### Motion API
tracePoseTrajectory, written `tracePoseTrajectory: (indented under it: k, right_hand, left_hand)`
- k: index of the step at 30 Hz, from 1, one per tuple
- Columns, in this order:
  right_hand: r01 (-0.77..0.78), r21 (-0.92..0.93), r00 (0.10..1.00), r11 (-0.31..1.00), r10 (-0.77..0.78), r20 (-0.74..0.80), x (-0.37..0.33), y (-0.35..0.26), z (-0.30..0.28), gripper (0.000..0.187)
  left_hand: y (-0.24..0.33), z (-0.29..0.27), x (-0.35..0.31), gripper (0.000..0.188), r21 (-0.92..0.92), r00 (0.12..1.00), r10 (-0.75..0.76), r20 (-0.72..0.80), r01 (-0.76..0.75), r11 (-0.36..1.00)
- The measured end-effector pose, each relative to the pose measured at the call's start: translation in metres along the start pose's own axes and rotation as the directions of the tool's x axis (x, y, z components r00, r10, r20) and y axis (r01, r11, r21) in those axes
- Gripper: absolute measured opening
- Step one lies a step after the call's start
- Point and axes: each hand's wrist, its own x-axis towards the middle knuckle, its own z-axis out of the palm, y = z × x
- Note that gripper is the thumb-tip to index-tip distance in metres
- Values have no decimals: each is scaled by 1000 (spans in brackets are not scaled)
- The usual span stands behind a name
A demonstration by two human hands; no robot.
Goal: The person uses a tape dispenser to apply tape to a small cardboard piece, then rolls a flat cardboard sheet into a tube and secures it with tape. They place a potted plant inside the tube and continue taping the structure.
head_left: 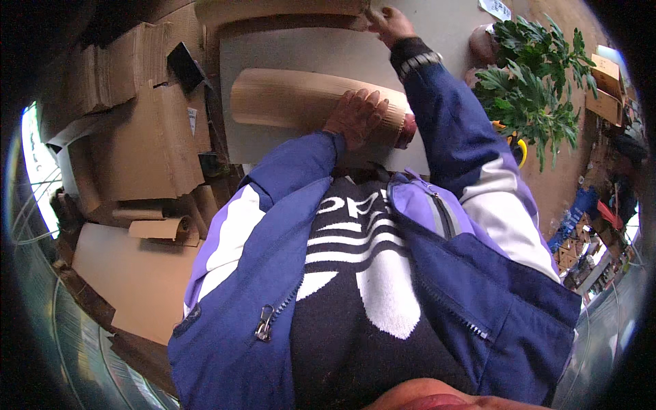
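A roll of tan corrugated cardboard (280, 99) lies on the pale grey tabletop (266, 51). My left hand (357, 117) rests on top of the roll near its right end, fingers spread and lying over the curve. From that end pokes a round reddish-brown thing (407, 130), mostly hidden inside the roll and by my right sleeve. At the far side, my right hand (392, 26) is closed at the right end of another curved piece of corrugated cardboard (287, 12), pinching its corner. The top of the picture cuts that piece off.
Leafy green plants (526, 102) stand at the right, a brownish pot (483, 44) beside them. Close by is a yellow-handled tool (522, 152). Stacked cardboard sheets (143, 147) fill the left side, with a smaller cardboard roll (160, 229) below. Cardboard boxes (605, 89) sit far right.
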Motion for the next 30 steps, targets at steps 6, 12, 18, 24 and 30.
tracePoseTrajectory:
  k: [6, 12, 18, 24, 30]
  right_hand:
    - [355, -728, 913, 587, -51, 405, -216, 4, -56, 75]
    - [202, -721, 835, 663, 269, 480, -193, -25, -63, 102]
    - [272, -752, 922, 600, 61, 382, -219, -13, -54, 67]
    - [190, -846, 971, 499, 31, 236, -249, 6, -29, 93]
    - [223, -892, 974, 394, -53, 221, -277, 12, -25, 81]
  left_hand:
    - [18, -4, 0, 54, 116, 994, 19, -104, -7, 993]
    - [12, -37, 20, 51, -303, 996, -84, 24, 87, 949]
    - [-48, -7, 78, 25, -359, 851, -171, 497, 381, 852]
    - [-56, 41, 101, 19, -379, 879, -113, 462, 311, 872]
    - [-36, 22, 96, 22, -430, 866, -3, 500, 251, 867]
